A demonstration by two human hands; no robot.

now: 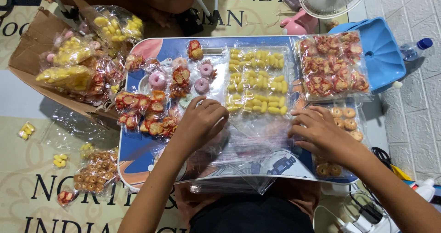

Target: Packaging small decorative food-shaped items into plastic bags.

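Head view: both hands, left hand [200,122] and right hand [321,134], press flat, fingers spread and gripping nothing, steadying clear plastic bags [257,143] on the table [138,164].

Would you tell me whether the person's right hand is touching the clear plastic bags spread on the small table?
Touching. The head view shows the right hand lying palm-down with its fingertips pressed flat on the clear plastic bags, no gap visible.

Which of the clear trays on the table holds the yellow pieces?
The tray of yellow pieces in the table's middle, just above the left hand; the tray to its right holds red-and-cream pieces instead.
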